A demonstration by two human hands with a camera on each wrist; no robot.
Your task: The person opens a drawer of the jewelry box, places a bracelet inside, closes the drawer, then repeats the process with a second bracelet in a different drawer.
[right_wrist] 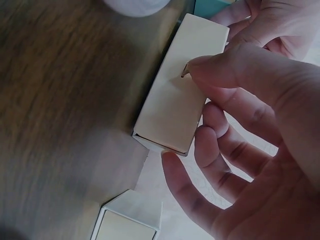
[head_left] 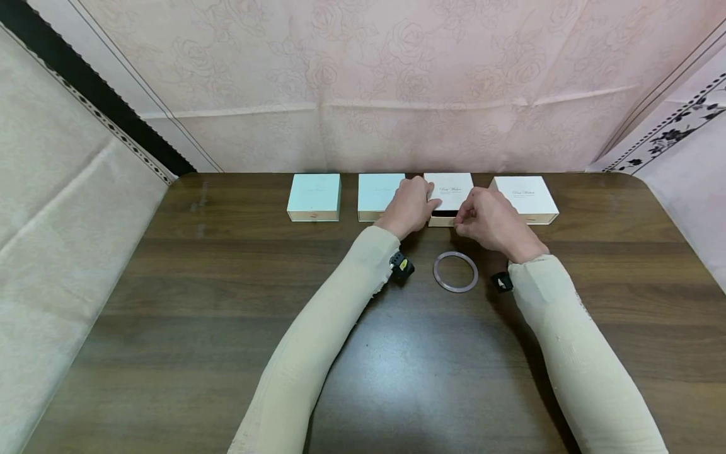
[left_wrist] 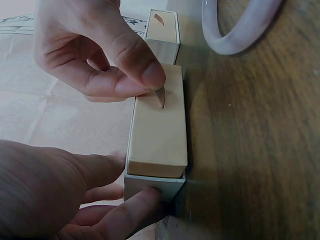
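Note:
My left hand (head_left: 409, 205) holds the outer sleeve of a white drawer box (head_left: 450, 188) at its left end, as the left wrist view shows. With thumb and forefinger, my right hand (head_left: 490, 221) pinches a small pull tab (left_wrist: 160, 97) on the front of the cream drawer (left_wrist: 156, 135). That drawer stands slightly out of its sleeve, and a dark gap shows behind its front in the head view. A pale lilac bangle (head_left: 435, 271) lies on the table between my wrists, nearer to me than the box.
Another white box (head_left: 524, 192) stands to the right. Two mint-green boxes, one at far left (head_left: 314, 192) and one (head_left: 377, 189) partly behind my left hand, complete the row along the brown table's (head_left: 227, 302) back edge. Pale patterned cloth (head_left: 374, 75) hangs behind.

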